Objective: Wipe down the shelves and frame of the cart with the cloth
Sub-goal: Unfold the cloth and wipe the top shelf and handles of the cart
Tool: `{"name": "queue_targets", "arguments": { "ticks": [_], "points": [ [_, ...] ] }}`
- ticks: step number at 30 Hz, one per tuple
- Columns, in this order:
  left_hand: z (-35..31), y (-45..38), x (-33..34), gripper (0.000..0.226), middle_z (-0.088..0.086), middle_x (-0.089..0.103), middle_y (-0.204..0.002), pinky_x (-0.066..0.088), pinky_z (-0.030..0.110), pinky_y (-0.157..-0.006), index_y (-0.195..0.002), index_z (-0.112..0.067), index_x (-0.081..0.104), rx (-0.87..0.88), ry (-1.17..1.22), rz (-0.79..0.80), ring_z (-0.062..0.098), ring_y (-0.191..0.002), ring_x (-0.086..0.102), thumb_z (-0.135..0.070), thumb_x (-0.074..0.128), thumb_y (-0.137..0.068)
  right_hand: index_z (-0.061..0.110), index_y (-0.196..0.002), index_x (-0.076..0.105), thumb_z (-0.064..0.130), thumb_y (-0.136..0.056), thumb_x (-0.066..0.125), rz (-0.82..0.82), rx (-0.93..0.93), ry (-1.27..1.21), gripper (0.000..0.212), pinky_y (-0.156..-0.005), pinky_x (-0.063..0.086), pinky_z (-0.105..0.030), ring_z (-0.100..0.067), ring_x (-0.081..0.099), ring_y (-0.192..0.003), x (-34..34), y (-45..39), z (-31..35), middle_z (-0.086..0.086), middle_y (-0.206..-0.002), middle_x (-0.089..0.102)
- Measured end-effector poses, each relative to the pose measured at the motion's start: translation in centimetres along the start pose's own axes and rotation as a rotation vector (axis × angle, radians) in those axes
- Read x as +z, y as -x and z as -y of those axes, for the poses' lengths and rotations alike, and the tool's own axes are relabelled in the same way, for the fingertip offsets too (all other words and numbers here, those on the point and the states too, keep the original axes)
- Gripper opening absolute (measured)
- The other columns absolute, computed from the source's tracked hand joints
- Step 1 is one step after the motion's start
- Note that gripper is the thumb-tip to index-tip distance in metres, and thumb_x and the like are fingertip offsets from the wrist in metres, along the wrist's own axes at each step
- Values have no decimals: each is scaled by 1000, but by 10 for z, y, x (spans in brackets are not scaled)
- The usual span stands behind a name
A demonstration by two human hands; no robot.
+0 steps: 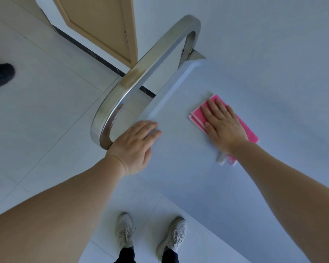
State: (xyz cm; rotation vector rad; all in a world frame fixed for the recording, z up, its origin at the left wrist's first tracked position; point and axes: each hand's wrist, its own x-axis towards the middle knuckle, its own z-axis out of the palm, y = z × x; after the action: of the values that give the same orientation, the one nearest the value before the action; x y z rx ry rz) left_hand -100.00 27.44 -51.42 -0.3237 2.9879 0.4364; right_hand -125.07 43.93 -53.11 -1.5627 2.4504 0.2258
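Note:
The cart's top shelf (226, 73) is a pale grey-blue flat surface filling the right half of the view. Its steel handle (146, 67) arches over the left end. A folded pink cloth (249, 131) lies flat on the shelf. My right hand (222, 124) presses palm-down on the cloth with fingers spread, covering most of it. My left hand (135, 145) rests flat on the shelf's near left corner, beside the base of the handle, holding nothing. The lower shelves are hidden under the top one.
A wooden door (103, 25) stands beyond the handle, with a dark skirting strip (95, 54) along the wall. Pale floor tiles (36, 120) spread to the left. Another person's dark shoe (0, 74) is at the far left. My own shoes (150, 236) stand below the cart's edge.

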Motion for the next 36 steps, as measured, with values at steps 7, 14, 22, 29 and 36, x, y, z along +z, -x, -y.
{"name": "queue_targets", "arguments": {
  "ticks": [7,14,22,29,36],
  "points": [
    [0,0,-2,50,18,47,-137,35,47,-108,-128,-2,51,16,0,-12,35,-129,42,-20,32,-85,27,-149,2,48,-93,8,-46,130,-46,60,-117,-5,-37,-15,-10,-145,-5,-42,-43,3,-158,-3],
    [1,-2,-1,50,16,50,-136,35,46,-108,-127,-4,52,28,2,-24,32,-129,43,-19,34,-83,23,-149,7,46,-91,7,-98,142,-40,63,-117,-2,-41,-21,-6,-145,-20,-90,-44,-3,-159,-1],
    [2,-2,-1,52,16,47,-139,33,45,-110,-129,-4,51,26,3,-25,31,-132,39,-19,34,-82,23,-149,0,45,-95,7,-114,30,16,59,-116,-4,-41,-22,-7,-145,-33,-145,-16,-3,-159,-3],
    [3,-1,1,50,16,49,-136,31,43,-112,-126,-4,53,33,3,-21,31,-130,41,-19,37,-82,24,-148,-7,48,-95,3,-74,-37,15,60,-117,-5,-39,-21,-11,-144,-32,-134,2,-3,-158,-7],
    [-1,0,-6,41,19,54,-128,39,45,-105,-117,-1,58,16,40,-44,36,-123,47,-16,40,-84,25,-147,-9,51,-90,-4,-40,-172,0,63,-115,-10,-35,-19,-12,-144,-15,-71,55,-1,-158,-8]
  ]
}}
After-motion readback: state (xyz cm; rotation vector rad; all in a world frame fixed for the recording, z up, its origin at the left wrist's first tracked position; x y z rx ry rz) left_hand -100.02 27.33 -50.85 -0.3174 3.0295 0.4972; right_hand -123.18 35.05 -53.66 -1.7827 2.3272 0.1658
